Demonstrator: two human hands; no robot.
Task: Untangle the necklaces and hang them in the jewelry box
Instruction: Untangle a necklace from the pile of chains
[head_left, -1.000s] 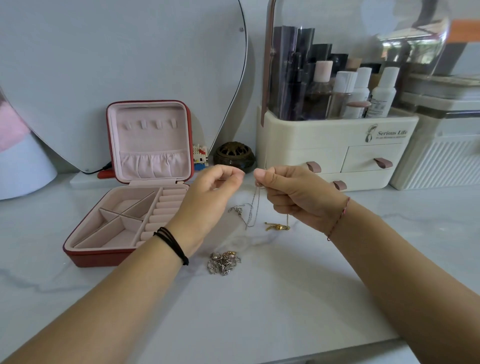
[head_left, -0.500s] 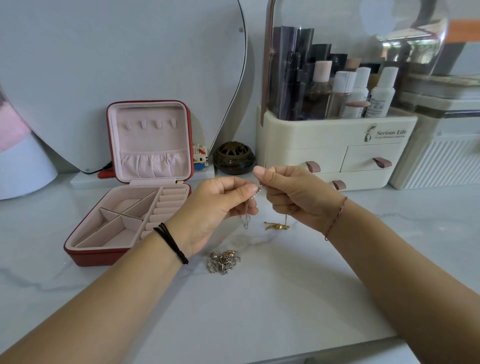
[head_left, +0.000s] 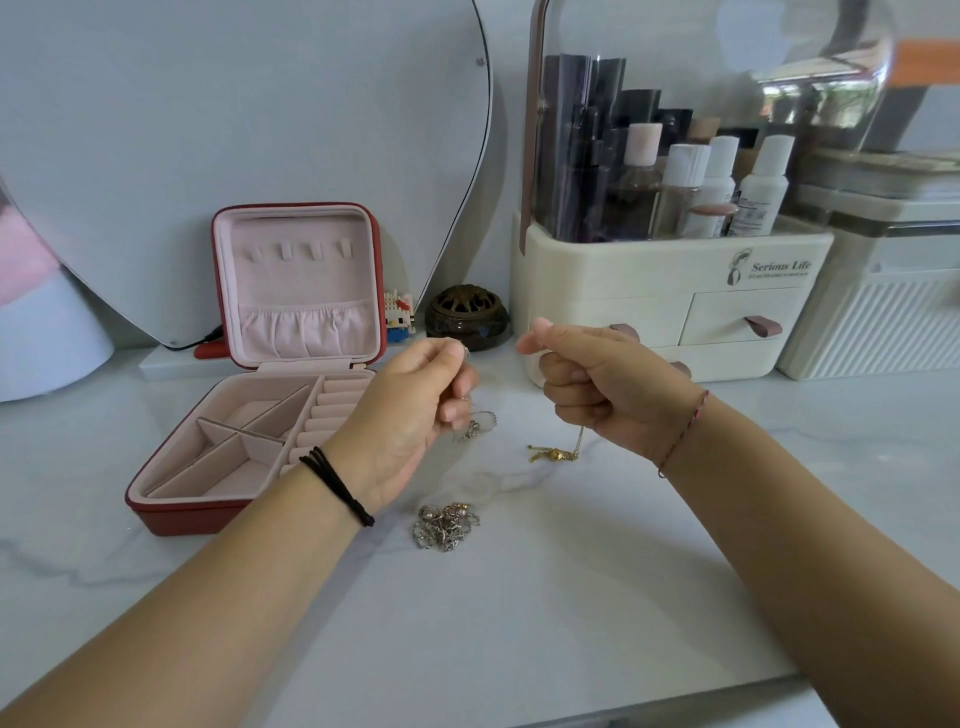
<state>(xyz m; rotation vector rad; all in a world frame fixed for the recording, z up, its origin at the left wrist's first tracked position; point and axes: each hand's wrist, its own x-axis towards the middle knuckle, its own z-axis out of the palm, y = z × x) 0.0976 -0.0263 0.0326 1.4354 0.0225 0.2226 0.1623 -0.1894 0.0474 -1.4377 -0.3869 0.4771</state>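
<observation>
The red jewelry box (head_left: 171, 512) stands open at the left, its pink lid (head_left: 301, 283) upright with several small hooks near the top. My left hand (head_left: 410, 415) is closed around a silver necklace (head_left: 475, 426), whose end dangles under my fingers. My right hand (head_left: 597, 387) is closed around a gold necklace (head_left: 556, 454); its clasp end rests on the marble top. The two hands are apart, in front of the box's right side. A tangled heap of silver and gold chains (head_left: 444, 525) lies on the table below my left hand.
A cream cosmetics organizer (head_left: 649, 280) with bottles and drawers stands behind my right hand. A dark round incense holder (head_left: 467, 317) and a small brick figure (head_left: 397, 314) sit by the box. A heart-shaped mirror (head_left: 234, 130) leans behind. A white ribbed container (head_left: 883, 322) stands far right.
My hands were pinched together on the chains; now they have pulled apart, the silver necklace with the left, the gold one with the right.
</observation>
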